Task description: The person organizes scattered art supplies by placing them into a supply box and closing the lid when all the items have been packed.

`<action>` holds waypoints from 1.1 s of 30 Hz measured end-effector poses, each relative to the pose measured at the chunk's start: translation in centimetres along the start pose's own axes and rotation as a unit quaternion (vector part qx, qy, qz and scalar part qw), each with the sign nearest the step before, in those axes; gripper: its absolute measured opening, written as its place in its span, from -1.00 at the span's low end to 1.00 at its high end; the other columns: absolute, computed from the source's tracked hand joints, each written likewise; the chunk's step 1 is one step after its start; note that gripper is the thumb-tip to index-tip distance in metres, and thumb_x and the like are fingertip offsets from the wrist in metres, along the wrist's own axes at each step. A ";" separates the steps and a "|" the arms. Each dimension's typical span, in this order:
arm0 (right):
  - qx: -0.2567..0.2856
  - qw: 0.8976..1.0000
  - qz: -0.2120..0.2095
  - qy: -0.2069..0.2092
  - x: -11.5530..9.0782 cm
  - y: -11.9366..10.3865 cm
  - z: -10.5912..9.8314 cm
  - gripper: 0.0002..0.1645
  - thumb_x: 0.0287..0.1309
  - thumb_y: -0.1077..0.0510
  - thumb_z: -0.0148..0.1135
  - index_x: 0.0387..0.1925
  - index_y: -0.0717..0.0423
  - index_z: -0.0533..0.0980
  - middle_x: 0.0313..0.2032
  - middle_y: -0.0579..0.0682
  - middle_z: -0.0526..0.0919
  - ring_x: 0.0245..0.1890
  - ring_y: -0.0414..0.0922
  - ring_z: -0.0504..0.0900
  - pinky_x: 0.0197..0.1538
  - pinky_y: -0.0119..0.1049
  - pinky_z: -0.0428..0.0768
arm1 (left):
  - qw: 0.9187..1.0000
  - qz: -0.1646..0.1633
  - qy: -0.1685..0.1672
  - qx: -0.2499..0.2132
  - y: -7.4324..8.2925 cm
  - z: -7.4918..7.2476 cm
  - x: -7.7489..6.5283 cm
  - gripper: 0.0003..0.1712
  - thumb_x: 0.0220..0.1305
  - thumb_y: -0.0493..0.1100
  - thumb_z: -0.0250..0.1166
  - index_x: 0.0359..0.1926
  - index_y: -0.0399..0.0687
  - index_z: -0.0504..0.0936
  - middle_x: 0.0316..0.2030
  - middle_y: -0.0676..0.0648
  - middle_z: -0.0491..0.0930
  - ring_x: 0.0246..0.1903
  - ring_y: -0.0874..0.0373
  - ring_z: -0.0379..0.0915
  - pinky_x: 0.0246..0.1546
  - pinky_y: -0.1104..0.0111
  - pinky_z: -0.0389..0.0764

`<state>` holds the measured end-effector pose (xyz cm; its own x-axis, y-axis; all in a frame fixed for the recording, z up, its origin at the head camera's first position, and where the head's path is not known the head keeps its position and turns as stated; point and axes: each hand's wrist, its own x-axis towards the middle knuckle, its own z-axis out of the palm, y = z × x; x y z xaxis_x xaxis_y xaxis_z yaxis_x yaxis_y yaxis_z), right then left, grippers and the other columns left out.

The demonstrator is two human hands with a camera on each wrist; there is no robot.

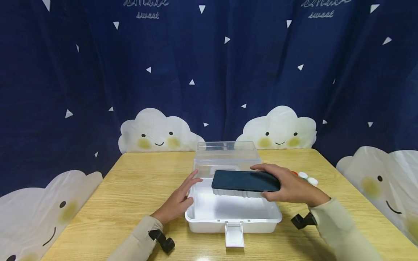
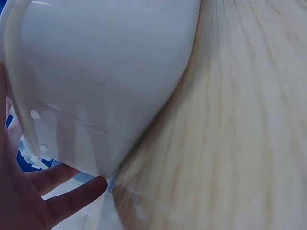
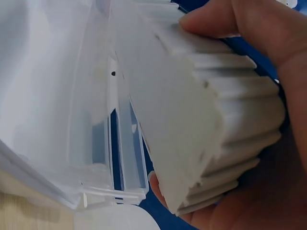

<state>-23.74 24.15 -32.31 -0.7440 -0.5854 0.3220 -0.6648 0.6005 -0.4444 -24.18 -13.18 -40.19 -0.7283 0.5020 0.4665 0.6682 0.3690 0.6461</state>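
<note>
Wooden bench [image 1: 153, 174], blue curtain [image 1: 209, 72] behind. Right hand [image 1: 287, 185]: fingers gripping ribbed block [image 1: 245, 181] above open box [image 1: 205, 227]. Left hand [image 1: 177, 203]: fingers spread at box's left side. Best keep block level, box steady.

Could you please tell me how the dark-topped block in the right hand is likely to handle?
The dark-topped block is probably stiff: it looks straight though the right hand grips it at one end. It is perhaps light for its size, since that one hand alone holds it up. Its ribbed sides should make it less apt to slip.
</note>
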 end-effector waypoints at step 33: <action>0.017 0.995 -0.024 -0.091 -0.2 -1.6 1.3 -0.19 -0.04 -0.08 0.40 0.28 -0.45 0.30 0.20 -0.32 0.43 0.05 -0.25 0.45 0.06 -0.15 0.48 | 1.000 -0.003 0.007 0.021 -4.9 1.5 0.2 -0.21 0.13 -0.45 0.08 0.35 0.22 0.29 0.50 0.05 -0.08 0.33 0.01 0.16 -0.26 0.32 0.40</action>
<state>-22.46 22.55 -32.72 -0.6852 -0.7036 0.1884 -0.6940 0.5522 -0.4621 -27.40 -13.73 -44.17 -0.7348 0.4883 0.4707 0.6687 0.4056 0.6231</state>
